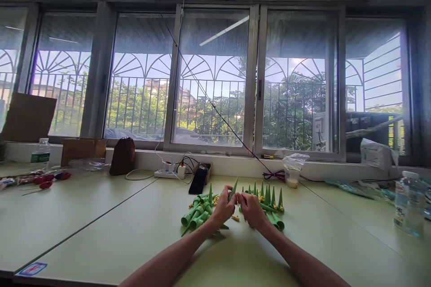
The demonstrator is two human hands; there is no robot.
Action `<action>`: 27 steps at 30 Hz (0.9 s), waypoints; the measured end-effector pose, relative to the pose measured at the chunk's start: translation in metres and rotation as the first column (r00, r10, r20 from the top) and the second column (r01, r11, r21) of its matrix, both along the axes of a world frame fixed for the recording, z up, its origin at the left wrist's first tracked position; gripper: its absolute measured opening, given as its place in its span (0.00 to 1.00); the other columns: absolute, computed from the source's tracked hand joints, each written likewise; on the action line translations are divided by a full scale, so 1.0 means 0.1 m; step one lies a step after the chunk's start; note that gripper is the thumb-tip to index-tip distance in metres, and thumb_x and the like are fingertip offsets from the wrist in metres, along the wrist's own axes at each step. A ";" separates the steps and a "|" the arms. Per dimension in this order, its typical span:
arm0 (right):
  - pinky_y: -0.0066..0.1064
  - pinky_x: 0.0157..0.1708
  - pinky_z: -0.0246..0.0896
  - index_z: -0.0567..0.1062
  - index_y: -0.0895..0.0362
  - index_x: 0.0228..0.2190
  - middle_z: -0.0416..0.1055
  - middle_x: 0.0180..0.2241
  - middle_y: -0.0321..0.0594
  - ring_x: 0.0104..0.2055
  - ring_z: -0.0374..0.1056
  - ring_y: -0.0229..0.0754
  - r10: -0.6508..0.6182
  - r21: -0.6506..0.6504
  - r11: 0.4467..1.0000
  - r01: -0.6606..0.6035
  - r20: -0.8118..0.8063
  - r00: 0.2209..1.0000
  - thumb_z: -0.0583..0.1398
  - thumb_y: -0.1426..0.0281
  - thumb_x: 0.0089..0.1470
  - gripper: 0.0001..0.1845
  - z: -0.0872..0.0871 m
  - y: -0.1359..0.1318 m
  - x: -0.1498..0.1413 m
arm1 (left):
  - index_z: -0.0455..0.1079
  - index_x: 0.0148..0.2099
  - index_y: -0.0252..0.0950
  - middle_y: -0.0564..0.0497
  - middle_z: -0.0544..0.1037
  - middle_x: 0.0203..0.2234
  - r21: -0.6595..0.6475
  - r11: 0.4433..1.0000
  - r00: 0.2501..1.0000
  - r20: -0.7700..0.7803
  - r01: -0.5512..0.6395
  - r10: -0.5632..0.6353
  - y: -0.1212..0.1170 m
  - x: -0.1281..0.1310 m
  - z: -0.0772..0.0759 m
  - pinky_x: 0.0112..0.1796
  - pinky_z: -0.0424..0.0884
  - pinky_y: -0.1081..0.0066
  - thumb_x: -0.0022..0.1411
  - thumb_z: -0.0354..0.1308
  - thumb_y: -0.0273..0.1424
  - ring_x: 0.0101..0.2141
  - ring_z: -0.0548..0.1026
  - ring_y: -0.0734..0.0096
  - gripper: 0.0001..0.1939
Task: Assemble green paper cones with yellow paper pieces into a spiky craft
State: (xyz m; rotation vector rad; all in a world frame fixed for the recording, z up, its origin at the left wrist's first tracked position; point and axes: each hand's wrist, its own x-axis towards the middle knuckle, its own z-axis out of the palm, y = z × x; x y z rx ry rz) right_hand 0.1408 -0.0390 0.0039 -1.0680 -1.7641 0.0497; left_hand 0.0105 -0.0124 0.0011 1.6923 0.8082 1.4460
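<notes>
While Left Hand Grips Green Cone, Right Hand Meets It at Lower Centre

With its fingers closed round an upright green cone, the left hand is just right of the frame's lower centre. The right hand is beside it, fingertips pinched together; what they grasp is too small to tell. Green cones and yellow pieces lie on the worktop to both sides, several cones at right standing upright.

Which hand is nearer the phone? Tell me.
Left. The left hand is on the near side of the phone, to its right; the right hand is farther right.
</notes>
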 end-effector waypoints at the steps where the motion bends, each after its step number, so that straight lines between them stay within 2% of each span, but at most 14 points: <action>1: 0.27 0.24 0.46 0.69 0.58 0.22 0.69 0.20 0.39 0.21 0.59 0.36 -0.008 0.007 1.000 0.008 -0.007 1.000 0.47 0.61 0.62 0.23 0.01 0.00 0.00 | 0.60 0.40 0.37 0.57 0.70 0.23 -0.001 1.000 1.000 0.009 0.000 0.000 0.01 0.00 0.00 0.16 0.54 0.80 0.56 0.56 0.37 0.15 0.63 0.82 0.13; 9: 0.26 0.26 0.51 0.68 0.57 0.26 0.70 0.22 0.37 0.23 0.61 0.37 0.067 0.026 0.997 -0.066 -0.031 0.997 0.53 0.65 0.58 0.12 0.03 -0.05 -0.01 | 0.55 0.39 0.39 0.62 0.66 0.22 -0.028 0.997 0.997 0.025 0.068 -0.067 0.03 -0.01 0.04 0.09 0.49 0.79 0.57 0.54 0.40 0.09 0.56 0.85 0.14; 17: 0.25 0.24 0.45 0.64 0.57 0.22 0.64 0.19 0.33 0.22 0.54 0.34 0.096 0.028 0.995 -0.096 0.018 0.995 0.51 0.67 0.59 0.15 0.03 -0.06 0.02 | 0.58 0.44 0.36 0.63 0.65 0.18 0.026 0.996 0.996 -0.036 0.087 -0.086 -0.03 -0.04 0.06 0.11 0.50 0.79 0.59 0.54 0.39 0.09 0.56 0.85 0.15; 27: 0.26 0.22 0.40 0.65 0.58 0.19 0.61 0.17 0.33 0.20 0.49 0.32 0.001 0.022 1.000 -0.003 0.088 0.996 0.47 0.67 0.60 0.19 -0.06 0.05 0.04 | 0.57 0.43 0.36 0.64 0.63 0.17 0.024 0.989 0.988 -0.069 0.143 -0.141 -0.06 -0.03 0.10 0.09 0.49 0.80 0.59 0.51 0.41 0.09 0.55 0.84 0.16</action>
